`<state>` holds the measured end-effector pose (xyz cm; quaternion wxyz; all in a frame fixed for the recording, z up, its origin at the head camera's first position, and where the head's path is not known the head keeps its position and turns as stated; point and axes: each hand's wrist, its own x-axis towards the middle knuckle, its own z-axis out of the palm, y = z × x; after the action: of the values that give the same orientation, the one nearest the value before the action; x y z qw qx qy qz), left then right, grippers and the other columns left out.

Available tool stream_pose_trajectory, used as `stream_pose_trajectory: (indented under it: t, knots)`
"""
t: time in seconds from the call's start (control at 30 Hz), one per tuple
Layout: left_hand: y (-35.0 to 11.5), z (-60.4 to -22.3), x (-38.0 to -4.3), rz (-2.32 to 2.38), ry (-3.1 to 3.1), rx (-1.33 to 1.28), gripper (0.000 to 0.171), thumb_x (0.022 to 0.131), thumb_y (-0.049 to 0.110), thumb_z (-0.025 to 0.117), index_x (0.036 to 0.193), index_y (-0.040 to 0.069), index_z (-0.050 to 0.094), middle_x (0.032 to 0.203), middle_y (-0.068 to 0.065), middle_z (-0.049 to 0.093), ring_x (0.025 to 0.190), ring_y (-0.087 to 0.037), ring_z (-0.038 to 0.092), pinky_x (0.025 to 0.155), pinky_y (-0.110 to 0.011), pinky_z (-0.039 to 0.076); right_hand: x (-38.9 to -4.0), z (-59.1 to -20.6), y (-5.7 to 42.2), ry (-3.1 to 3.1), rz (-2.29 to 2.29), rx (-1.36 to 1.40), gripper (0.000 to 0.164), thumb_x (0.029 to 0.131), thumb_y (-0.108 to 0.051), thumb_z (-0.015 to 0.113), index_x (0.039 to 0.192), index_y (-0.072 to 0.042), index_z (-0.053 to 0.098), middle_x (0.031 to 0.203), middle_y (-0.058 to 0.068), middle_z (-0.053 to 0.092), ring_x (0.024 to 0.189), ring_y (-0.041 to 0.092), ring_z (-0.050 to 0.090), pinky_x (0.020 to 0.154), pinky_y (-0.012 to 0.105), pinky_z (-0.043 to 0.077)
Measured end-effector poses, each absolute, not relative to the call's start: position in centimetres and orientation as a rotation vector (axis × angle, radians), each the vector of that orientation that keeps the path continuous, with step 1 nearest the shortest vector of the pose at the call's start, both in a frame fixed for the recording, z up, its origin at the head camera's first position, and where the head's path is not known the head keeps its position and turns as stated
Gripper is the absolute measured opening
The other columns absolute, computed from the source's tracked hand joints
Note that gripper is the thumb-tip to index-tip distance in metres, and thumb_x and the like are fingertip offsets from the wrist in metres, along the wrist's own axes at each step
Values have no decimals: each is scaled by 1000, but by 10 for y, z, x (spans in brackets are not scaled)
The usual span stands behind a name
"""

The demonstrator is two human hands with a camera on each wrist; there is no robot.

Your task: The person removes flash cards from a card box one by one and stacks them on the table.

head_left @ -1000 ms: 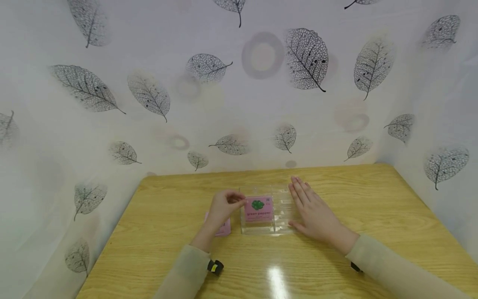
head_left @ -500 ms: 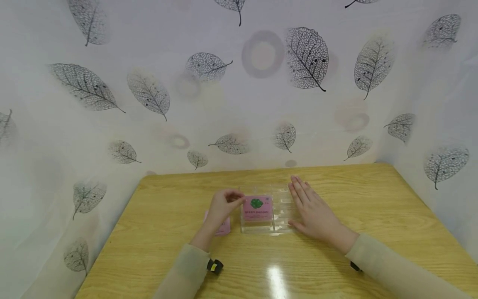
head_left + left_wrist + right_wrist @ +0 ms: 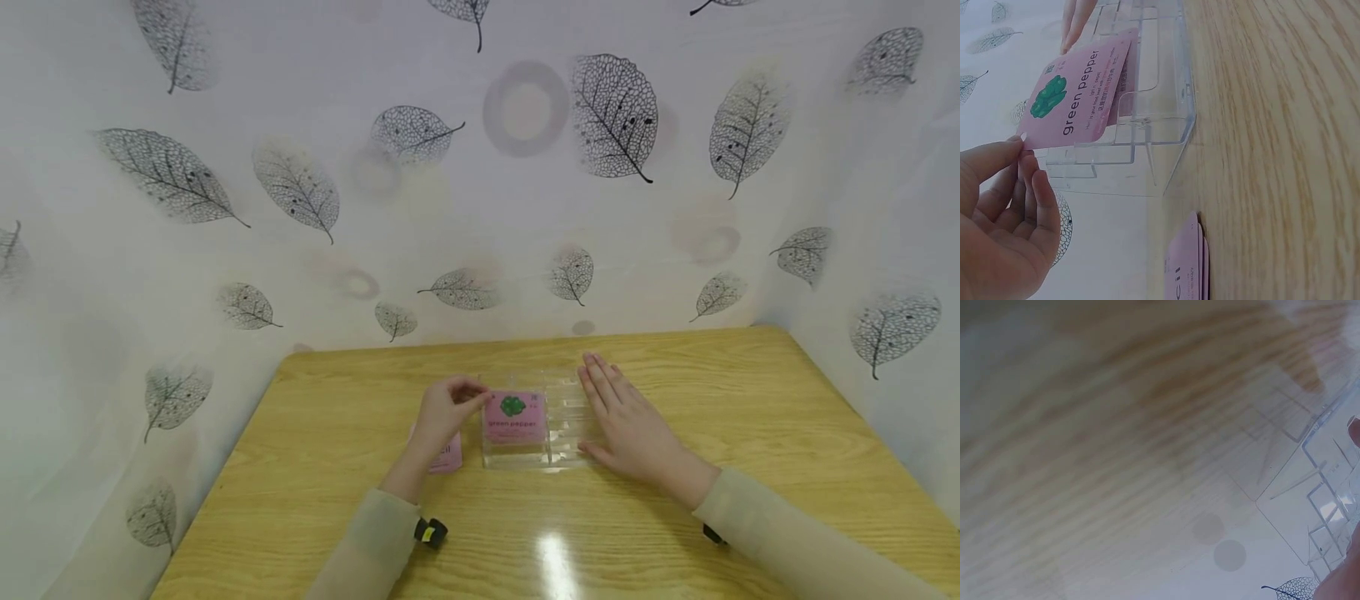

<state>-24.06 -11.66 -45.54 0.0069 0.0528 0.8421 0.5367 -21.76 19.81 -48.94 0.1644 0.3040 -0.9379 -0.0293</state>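
Green pepper card [image 3: 515,421], pink and round-cornered with a green vegetable printed above its name, is tilted at the left part of the clear holder [image 3: 517,458]. Its picture end points away from me; its long axis seems to run left to right. My left hand [image 3: 444,414] pinches its upper left corner (another pink card [image 3: 1125,105] peeks from under it); my right hand [image 3: 630,429] lies along the holder, fingers straight.
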Motion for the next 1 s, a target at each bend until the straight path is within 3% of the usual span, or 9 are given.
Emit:
stream_pose_trajectory:
  t: [0.4, 0.63, 1.0]
  knots:
    - [-118, -450, -240, 1669, 2640, 167, 13, 96, 13, 78, 106, 5, 77, 102, -11, 78, 90, -15, 70, 83, -26, 60, -217, -488, 197, -2684, -85, 860, 117, 90, -63, 74, 163, 11, 21, 175, 31, 11, 163, 46, 16, 132, 56, 27]
    - [-119, -446, -239, 1681, 2636, 164, 14, 96, 12, 78, 107, 4, 76, 104, -11, 78, 94, -17, 71, 91, -36, 62, -216, -487, 197, -2688, -82, 860, 117, 90, -63, 74, 163, 11, 21, 174, 31, 11, 163, 46, 17, 132, 56, 27]
    - [-120, -440, -239, 1712, 2620, 171, 14, 95, 12, 78, 107, 4, 77, 105, -12, 79, 95, -19, 73, 94, -39, 63, -217, -489, 197, -2677, -62, 858, 117, 89, -61, 75, 163, 11, 20, 175, 31, 11, 163, 46, 17, 135, 52, 19]
